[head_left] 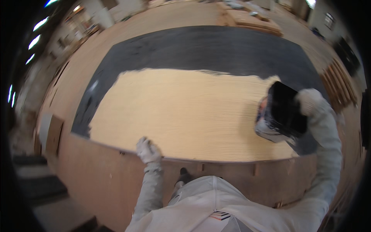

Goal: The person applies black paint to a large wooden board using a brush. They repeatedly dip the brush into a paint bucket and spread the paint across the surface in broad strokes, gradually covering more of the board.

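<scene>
Right hand (311, 101) is closed on the rim of a black, boxy, open-topped bucket (284, 112), plastic by the look of it, outer wall smeared whitish. Bucket is tilted, dark mouth showing, over the right part of a large dark-grey rectangular panel (201, 44). Can't tell if anything runs out; blurred. Left hand (148, 150) has curled fingers at the panel's near edge, left of its middle; can't tell whether it grips anything or touches the edge.

Handling, as a judgement: a one-handed rim hold probably lets the bucket swing, so a firm wrist and slow tilt should suit; the left hand could steady the base if the load is heavy. Keeping the bucket's smeared wall clear of the surface likely avoids drips and scuffs.

A cream-coloured, finely ridged layer (181, 112) covers the panel's middle and near side, outline ragged. Dark surface shows along the far side, left end and right end. Evenness probably depends on working those ragged borders without dragging sleeves through the ridges. The dark shoe (185, 176) just off the panel's near edge is well placed for reach; leaning further likely costs balance.

Further out: reddish-brown wooden slats (338, 85) beyond the panel's right end, low stacked tan boards (251, 22) past its far edge.
</scene>
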Available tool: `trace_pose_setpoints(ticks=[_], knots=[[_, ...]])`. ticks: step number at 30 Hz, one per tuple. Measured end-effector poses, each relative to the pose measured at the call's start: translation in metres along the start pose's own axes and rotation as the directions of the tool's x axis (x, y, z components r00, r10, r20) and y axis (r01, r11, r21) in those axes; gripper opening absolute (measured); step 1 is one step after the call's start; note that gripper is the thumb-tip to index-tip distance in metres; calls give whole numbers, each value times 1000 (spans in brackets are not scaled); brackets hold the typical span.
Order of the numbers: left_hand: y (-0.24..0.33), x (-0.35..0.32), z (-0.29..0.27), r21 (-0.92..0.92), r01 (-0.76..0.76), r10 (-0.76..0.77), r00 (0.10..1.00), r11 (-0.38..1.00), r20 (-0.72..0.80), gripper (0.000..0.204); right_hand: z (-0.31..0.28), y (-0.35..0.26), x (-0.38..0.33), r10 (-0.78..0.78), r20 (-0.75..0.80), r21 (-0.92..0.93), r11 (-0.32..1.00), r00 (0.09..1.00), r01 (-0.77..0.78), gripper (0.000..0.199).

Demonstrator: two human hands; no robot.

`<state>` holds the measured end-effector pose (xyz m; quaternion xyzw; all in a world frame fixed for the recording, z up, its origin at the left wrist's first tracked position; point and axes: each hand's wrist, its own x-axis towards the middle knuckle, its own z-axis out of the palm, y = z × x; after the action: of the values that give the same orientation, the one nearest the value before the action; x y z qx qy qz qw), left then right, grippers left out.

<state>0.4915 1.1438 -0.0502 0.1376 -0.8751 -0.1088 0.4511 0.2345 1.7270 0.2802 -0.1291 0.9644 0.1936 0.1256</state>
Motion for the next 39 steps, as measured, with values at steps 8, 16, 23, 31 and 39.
trace_pose_setpoints(ticks=[8,16,23,31,39], knots=[[6,4,-10,-1,49,-49,998,999,35,24,1,1,-28,51,51,410,909,997,-67,52],[5,3,-11,-35,97,-93,991,995,91,26,62,42,-24,202,-214,346,931,956,-119,36],[-34,-4,-30,-428,126,-5,962,895,272,36,21,71,-67,329,-488,510,859,808,-41,49],[-212,40,-88,-175,91,-70,990,980,126,34,-64,-192,-38,171,-320,808,562,932,175,68],[-333,98,-83,-40,67,-58,980,997,189,31,-27,-442,124,23,-165,745,658,986,109,62]])
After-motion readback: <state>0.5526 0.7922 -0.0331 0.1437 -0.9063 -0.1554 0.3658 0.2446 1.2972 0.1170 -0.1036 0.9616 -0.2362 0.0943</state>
